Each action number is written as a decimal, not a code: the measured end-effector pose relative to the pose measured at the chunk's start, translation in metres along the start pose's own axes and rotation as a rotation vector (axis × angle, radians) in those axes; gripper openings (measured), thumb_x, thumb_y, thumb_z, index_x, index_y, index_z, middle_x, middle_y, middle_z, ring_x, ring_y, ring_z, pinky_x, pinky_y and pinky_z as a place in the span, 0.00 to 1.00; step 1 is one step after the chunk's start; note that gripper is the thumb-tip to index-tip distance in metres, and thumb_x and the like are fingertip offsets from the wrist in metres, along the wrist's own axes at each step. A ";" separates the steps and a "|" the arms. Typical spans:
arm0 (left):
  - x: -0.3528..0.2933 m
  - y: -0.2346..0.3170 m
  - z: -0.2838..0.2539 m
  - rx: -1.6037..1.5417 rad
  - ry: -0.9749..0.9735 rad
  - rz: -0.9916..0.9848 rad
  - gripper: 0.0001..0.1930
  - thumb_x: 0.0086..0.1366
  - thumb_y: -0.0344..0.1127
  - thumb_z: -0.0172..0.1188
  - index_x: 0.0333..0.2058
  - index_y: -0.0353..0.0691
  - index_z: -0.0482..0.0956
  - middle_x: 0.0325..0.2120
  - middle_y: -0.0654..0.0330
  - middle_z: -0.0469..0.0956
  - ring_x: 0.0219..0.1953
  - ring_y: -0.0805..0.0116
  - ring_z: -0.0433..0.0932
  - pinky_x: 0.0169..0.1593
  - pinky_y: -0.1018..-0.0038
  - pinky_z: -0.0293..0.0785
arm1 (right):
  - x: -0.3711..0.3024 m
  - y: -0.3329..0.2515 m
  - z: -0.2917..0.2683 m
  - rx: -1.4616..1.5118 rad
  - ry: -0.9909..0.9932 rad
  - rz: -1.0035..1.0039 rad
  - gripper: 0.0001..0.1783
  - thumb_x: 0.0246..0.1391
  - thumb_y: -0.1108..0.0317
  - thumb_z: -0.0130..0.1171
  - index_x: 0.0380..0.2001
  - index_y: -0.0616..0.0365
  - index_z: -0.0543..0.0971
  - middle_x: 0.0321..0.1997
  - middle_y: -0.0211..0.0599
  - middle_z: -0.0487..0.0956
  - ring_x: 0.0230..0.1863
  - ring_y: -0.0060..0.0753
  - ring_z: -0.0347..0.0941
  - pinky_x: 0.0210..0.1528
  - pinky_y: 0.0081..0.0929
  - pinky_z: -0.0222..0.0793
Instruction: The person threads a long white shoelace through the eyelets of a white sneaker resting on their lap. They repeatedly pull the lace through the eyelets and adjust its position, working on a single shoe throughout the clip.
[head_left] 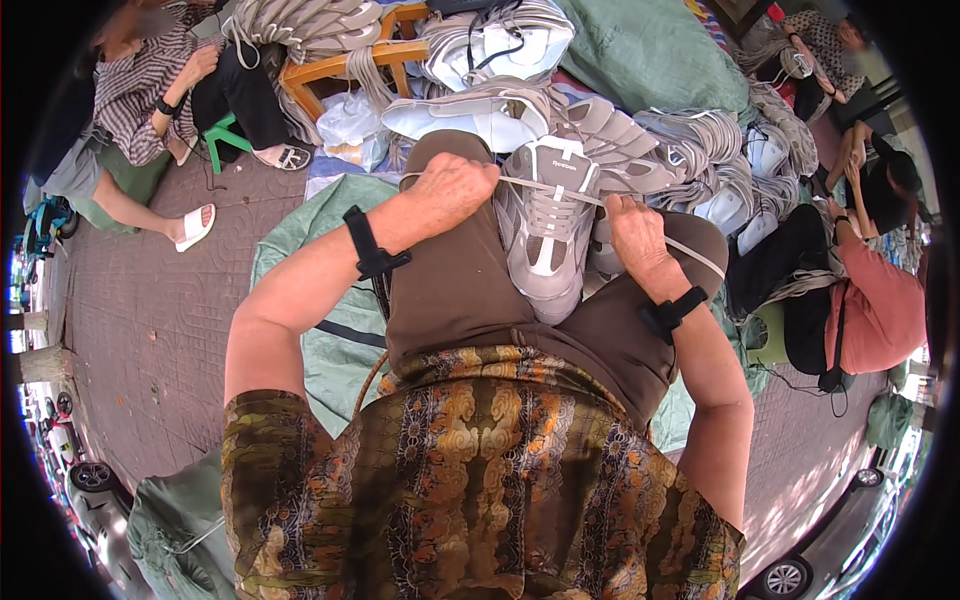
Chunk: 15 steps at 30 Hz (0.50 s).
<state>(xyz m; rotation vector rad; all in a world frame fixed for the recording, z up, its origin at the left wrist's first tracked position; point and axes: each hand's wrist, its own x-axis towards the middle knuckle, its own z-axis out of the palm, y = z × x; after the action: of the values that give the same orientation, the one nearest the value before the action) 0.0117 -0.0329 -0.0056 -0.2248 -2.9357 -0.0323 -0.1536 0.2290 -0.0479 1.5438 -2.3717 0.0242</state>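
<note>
A grey and white sneaker upper [548,225] rests between my knees, its toe toward me and its tongue pointing away. Pale laces cross its eyelets in several rows. My left hand [450,198] is closed on one end of the shoelace [527,183], which runs taut from the upper's left side. My right hand [636,235] grips the other lace end to the right of the upper, and the loose tail [697,255] trails over my right knee. Both hands are held apart at about the height of the top eyelets.
Stacks of grey shoe uppers [690,150] lie just beyond my knees, beside a wooden stool [400,50] and a white plastic bag [352,130]. Green sheeting [650,50] covers the back. Other people sit on both sides, one near a green stool [226,135].
</note>
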 end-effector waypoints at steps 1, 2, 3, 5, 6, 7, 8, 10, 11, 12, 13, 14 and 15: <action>-0.003 -0.001 0.000 0.010 -0.015 -0.002 0.07 0.47 0.21 0.53 0.28 0.35 0.70 0.22 0.50 0.75 0.27 0.49 0.77 0.29 0.59 0.72 | -0.001 0.002 -0.002 0.004 -0.019 -0.012 0.08 0.41 0.75 0.55 0.29 0.60 0.72 0.25 0.42 0.76 0.28 0.41 0.77 0.28 0.35 0.73; -0.007 -0.001 -0.001 0.019 -0.030 -0.004 0.07 0.47 0.21 0.54 0.28 0.35 0.70 0.22 0.50 0.75 0.27 0.50 0.77 0.29 0.59 0.72 | -0.003 0.004 -0.003 0.008 -0.039 -0.024 0.08 0.41 0.75 0.55 0.29 0.60 0.72 0.25 0.43 0.76 0.27 0.42 0.77 0.28 0.35 0.73; -0.010 -0.001 -0.002 0.029 -0.045 -0.006 0.07 0.47 0.21 0.54 0.28 0.35 0.70 0.22 0.51 0.75 0.26 0.50 0.77 0.29 0.59 0.72 | -0.005 0.007 -0.002 0.017 -0.051 -0.019 0.08 0.42 0.75 0.54 0.30 0.60 0.72 0.24 0.43 0.77 0.27 0.42 0.77 0.27 0.35 0.73; -0.013 -0.002 -0.002 0.030 -0.007 -0.008 0.08 0.47 0.21 0.53 0.28 0.36 0.70 0.21 0.52 0.74 0.25 0.51 0.77 0.29 0.60 0.72 | -0.013 0.019 0.001 0.036 -0.076 -0.009 0.08 0.42 0.75 0.53 0.30 0.61 0.72 0.23 0.43 0.77 0.25 0.43 0.76 0.27 0.36 0.72; -0.014 -0.003 -0.003 0.033 0.015 -0.008 0.08 0.47 0.21 0.53 0.28 0.36 0.69 0.20 0.52 0.74 0.25 0.52 0.77 0.28 0.60 0.72 | -0.022 0.030 0.004 0.076 0.010 -0.026 0.07 0.43 0.75 0.52 0.30 0.60 0.73 0.22 0.44 0.77 0.25 0.45 0.76 0.27 0.38 0.71; -0.019 -0.010 -0.004 0.056 0.028 -0.045 0.09 0.47 0.21 0.54 0.29 0.36 0.70 0.20 0.53 0.74 0.25 0.52 0.77 0.28 0.61 0.72 | -0.024 0.035 -0.002 0.085 -0.019 0.022 0.06 0.44 0.76 0.51 0.30 0.61 0.72 0.23 0.45 0.77 0.26 0.47 0.76 0.29 0.39 0.71; -0.025 -0.021 -0.005 0.079 0.041 -0.083 0.10 0.47 0.22 0.54 0.31 0.36 0.70 0.20 0.53 0.75 0.25 0.53 0.77 0.28 0.61 0.72 | -0.029 0.040 -0.010 0.093 -0.047 0.070 0.05 0.45 0.78 0.50 0.29 0.61 0.71 0.24 0.46 0.76 0.28 0.49 0.76 0.30 0.40 0.72; -0.038 -0.037 -0.014 0.156 0.042 -0.148 0.10 0.48 0.23 0.53 0.32 0.36 0.70 0.20 0.53 0.76 0.24 0.55 0.78 0.27 0.63 0.73 | -0.039 0.045 -0.044 0.069 -0.073 0.147 0.04 0.47 0.79 0.48 0.28 0.60 0.70 0.25 0.47 0.76 0.30 0.51 0.75 0.32 0.41 0.71; -0.047 -0.046 -0.023 0.212 0.028 -0.176 0.09 0.49 0.24 0.53 0.32 0.36 0.70 0.20 0.53 0.77 0.23 0.57 0.79 0.27 0.64 0.74 | -0.044 0.047 -0.062 0.040 -0.068 0.176 0.03 0.48 0.79 0.46 0.27 0.60 0.69 0.25 0.47 0.75 0.30 0.52 0.75 0.32 0.42 0.70; -0.058 -0.061 -0.022 0.236 0.029 -0.211 0.09 0.49 0.24 0.53 0.32 0.36 0.70 0.20 0.53 0.77 0.23 0.57 0.79 0.27 0.64 0.74 | -0.056 0.059 -0.068 0.028 -0.027 0.215 0.03 0.48 0.78 0.46 0.27 0.60 0.69 0.26 0.47 0.74 0.30 0.52 0.74 0.32 0.43 0.70; -0.071 -0.077 -0.019 0.261 0.028 -0.249 0.09 0.50 0.24 0.53 0.32 0.36 0.71 0.19 0.52 0.77 0.23 0.56 0.79 0.27 0.64 0.73 | -0.068 0.075 -0.072 0.019 0.013 0.251 0.03 0.49 0.78 0.46 0.27 0.60 0.68 0.26 0.47 0.73 0.30 0.53 0.74 0.31 0.43 0.69; -0.086 -0.090 -0.017 0.273 0.056 -0.266 0.09 0.50 0.24 0.53 0.33 0.35 0.71 0.19 0.52 0.77 0.23 0.56 0.79 0.27 0.63 0.73 | -0.079 0.085 -0.080 -0.016 0.006 0.280 0.03 0.49 0.79 0.45 0.27 0.60 0.68 0.27 0.48 0.73 0.31 0.54 0.73 0.31 0.44 0.69; -0.101 -0.102 -0.015 0.284 0.084 -0.284 0.08 0.51 0.25 0.53 0.33 0.35 0.72 0.19 0.51 0.78 0.23 0.55 0.79 0.27 0.63 0.73 | -0.090 0.094 -0.089 -0.052 0.000 0.308 0.03 0.50 0.79 0.44 0.27 0.60 0.67 0.28 0.48 0.72 0.31 0.54 0.72 0.31 0.45 0.68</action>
<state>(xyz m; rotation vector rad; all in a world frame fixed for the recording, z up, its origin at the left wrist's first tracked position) 0.0970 -0.1493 -0.0110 0.2293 -2.8186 0.3230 -0.1824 0.3643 0.0278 1.1429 -2.5648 0.0302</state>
